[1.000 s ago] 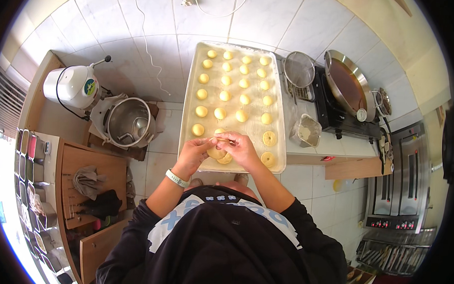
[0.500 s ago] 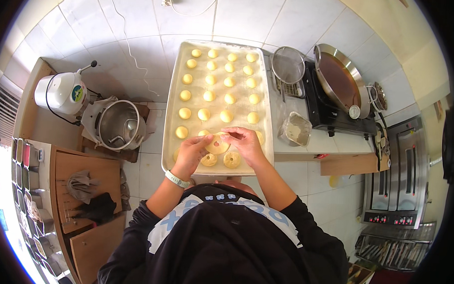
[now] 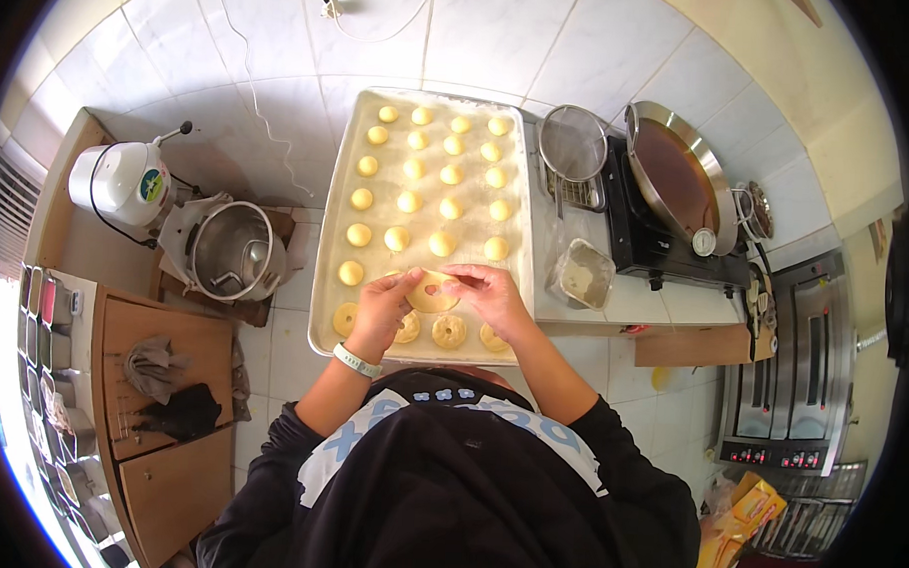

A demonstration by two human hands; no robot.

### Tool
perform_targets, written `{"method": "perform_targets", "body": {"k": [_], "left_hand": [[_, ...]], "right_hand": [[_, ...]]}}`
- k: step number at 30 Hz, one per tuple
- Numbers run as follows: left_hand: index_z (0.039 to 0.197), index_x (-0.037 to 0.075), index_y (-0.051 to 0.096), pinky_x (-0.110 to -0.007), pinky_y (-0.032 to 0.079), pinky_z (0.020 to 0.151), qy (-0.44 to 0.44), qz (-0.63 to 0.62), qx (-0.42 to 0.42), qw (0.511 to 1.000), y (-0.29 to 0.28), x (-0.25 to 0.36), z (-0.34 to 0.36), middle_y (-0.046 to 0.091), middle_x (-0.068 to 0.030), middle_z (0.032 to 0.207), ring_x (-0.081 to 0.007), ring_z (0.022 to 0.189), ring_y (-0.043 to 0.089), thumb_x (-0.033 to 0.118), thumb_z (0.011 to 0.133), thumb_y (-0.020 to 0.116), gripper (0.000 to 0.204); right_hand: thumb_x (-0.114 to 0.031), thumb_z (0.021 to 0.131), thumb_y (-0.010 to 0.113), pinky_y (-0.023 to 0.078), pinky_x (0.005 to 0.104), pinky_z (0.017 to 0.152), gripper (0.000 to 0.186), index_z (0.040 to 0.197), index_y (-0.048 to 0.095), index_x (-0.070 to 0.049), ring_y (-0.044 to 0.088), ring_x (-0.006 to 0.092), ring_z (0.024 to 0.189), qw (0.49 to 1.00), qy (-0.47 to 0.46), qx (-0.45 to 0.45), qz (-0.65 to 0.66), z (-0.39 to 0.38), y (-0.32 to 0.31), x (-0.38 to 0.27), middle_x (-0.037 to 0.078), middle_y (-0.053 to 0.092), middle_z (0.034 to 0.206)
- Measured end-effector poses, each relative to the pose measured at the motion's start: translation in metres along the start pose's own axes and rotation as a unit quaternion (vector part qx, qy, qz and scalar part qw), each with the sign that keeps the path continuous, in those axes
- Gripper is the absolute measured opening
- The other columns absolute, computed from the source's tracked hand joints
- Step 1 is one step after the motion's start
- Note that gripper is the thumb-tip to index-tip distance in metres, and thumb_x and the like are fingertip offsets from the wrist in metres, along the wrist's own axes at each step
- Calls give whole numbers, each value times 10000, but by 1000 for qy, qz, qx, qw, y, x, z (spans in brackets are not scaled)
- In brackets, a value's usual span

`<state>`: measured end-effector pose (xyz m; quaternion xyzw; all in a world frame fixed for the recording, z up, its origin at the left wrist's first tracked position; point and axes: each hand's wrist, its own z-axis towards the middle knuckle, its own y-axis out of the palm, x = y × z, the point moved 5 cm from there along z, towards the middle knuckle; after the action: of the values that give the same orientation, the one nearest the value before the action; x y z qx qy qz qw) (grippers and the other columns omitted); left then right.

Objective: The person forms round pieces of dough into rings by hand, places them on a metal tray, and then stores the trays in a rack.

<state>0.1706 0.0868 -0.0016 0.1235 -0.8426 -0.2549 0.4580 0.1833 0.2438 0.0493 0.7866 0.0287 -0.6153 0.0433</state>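
Observation:
Between my two hands a flattened ring of pale yellow dough (image 3: pixel 433 295) is held up over the near part of a large baking tray (image 3: pixel 322 279). My left hand (image 3: pixel 385 307) pinches its left edge, and my right hand (image 3: pixel 482 290) pinches the upper right edge. A hole shows through the ring's middle. Beneath my hands, along the near edge, lie several shaped dough rings (image 3: pixel 450 331). Farther up the tray, round dough balls (image 3: pixel 409 202) sit in rows. A pale band circles my left wrist.
Right of the tray stand a wire strainer (image 3: pixel 573 143), a plastic tub of flour-like powder (image 3: pixel 584 276), and a black stove (image 3: pixel 656 241) bearing a wide pan of brown oil (image 3: pixel 679 162). At left is a stand mixer (image 3: pixel 128 184) with its steel bowl (image 3: pixel 237 251). An oven (image 3: pixel 792 356) stands far right.
My hands keep hold of the dough ring, and its hole looks slightly larger. The tray has shifted a little left and nearer in the view, showing more of the near row.

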Motion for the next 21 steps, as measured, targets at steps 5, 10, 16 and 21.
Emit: {"method": "perform_targets", "body": {"k": [5, 10, 16, 21], "left_hand": [[973, -83, 612, -237, 479, 640, -42, -5, -55, 998, 16, -3, -6, 646, -103, 884, -138, 758, 620, 202, 839, 650, 317], [966, -81, 613, -233, 478, 638, -31, -38, -35, 998, 3, 1, -9, 647, -108, 883, -139, 752, 623, 202, 843, 642, 310], [947, -72, 619, -223, 460, 596, -55, 13, -52, 997, -2, 6, -20, 649, -85, 845, -108, 716, 606, 217, 835, 652, 311], [955, -82, 609, -215, 473, 621, -90, 60, -79, 991, -11, 11, -27, 649, -103, 855, -122, 711, 609, 240, 833, 656, 347]], "right_hand": [[-45, 812, 640, 470, 224, 750, 266, 1060, 613, 44, 610, 116, 822, 998, -23, -8, -56, -1, 5, 5, 73, 646, 925], [-34, 826, 621, 472, 250, 802, 283, 1099, 596, 35, 613, 136, 862, 1000, -4, -9, 13, -6, 5, 7, 74, 627, 1005], [-52, 817, 635, 477, 236, 777, 292, 1099, 606, 20, 622, 152, 915, 999, -19, -6, -34, -15, 24, 8, 76, 627, 985], [-53, 821, 633, 470, 233, 788, 305, 1114, 595, 23, 614, 146, 938, 999, -21, -3, -45, -16, 34, 10, 81, 627, 996]]}}
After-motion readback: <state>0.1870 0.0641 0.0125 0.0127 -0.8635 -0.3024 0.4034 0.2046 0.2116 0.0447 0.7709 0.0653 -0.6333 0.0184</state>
